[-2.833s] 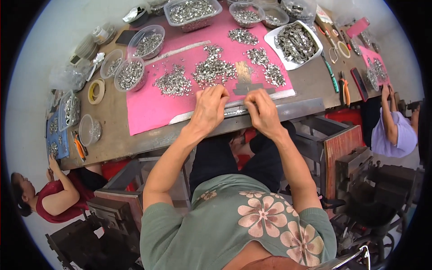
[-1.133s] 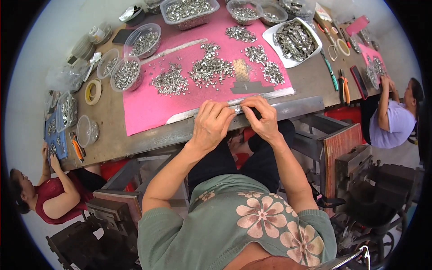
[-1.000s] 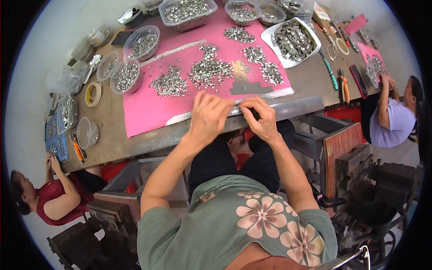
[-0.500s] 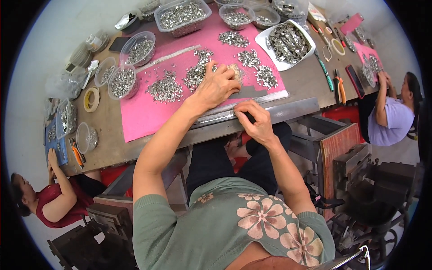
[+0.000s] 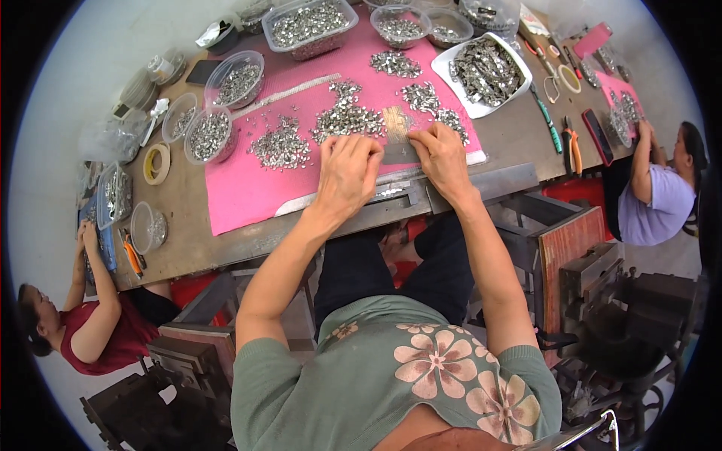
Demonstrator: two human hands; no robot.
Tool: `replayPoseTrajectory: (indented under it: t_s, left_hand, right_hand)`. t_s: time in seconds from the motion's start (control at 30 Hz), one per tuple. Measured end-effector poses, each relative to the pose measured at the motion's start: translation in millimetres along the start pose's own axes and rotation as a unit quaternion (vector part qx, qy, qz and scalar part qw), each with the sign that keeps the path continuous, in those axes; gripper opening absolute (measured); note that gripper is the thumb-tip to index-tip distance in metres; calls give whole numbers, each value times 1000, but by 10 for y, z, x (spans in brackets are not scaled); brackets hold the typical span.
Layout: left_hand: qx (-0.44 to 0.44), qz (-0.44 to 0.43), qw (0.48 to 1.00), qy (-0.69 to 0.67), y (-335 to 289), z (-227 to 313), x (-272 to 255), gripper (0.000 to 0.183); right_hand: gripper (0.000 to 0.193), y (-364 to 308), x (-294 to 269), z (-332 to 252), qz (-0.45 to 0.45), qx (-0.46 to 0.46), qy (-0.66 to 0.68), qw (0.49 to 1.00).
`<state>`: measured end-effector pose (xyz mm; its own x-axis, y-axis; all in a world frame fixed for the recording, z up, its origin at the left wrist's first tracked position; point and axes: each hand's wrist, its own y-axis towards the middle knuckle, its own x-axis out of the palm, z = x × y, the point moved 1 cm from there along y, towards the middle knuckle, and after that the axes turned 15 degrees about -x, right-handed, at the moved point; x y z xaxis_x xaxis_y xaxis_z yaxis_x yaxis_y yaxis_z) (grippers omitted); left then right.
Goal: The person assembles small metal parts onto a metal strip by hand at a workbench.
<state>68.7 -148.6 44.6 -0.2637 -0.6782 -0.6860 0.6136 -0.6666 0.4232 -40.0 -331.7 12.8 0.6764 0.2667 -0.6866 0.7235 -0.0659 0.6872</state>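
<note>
Both hands are over the near side of a pink mat (image 5: 241, 197) on the workbench. My left hand (image 5: 348, 171) has its fingers curled together beside a heap of small silvery metal pieces (image 5: 347, 122); whatever they pinch is hidden. My right hand (image 5: 445, 159) is closed in a pinch by a flat tan rectangle (image 5: 394, 125) and another silvery heap (image 5: 451, 122); I cannot make out anything in its fingertips. Between the hands lies a flat grey plate (image 5: 400, 154). Just below, a narrow channel with silvery pieces (image 5: 392, 192) runs along the bench's front edge.
Clear tubs of metal pieces (image 5: 312, 26) stand at the back and left. A white tray (image 5: 460, 94) of dark silvery pieces sits at right, near a green pen-like tool (image 5: 547, 120) and orange-handled pliers (image 5: 574, 146). Co-workers sit on both sides.
My left hand has come back toward the bench edge, uncovering the heap. My right hand has moved up from the edge channel onto the mat, beside the tan rectangle.
</note>
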Motion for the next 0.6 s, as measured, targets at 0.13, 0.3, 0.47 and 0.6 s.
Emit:
replayPoseTrajectory:
  t_s: [0.13, 0.3, 0.47, 0.6]
  left_hand:
    - [-37, -24, 999, -27, -297, 24, -106, 6]
    - [-32, -28, 998, -38, -444, 68, -93, 7]
    - [-18, -41, 998, -45, -473, 81, -52, 8]
    - [-21, -50, 998, -45, -475, 104, -44, 8]
  right_hand:
    - [11, 54, -35, 33, -22, 9, 28, 999]
    - [8, 133, -94, 16, -61, 5, 10, 998]
    - [9, 144, -88, 19, -73, 12, 25, 997]
    - [11, 95, -48, 63, -71, 11, 39, 997]
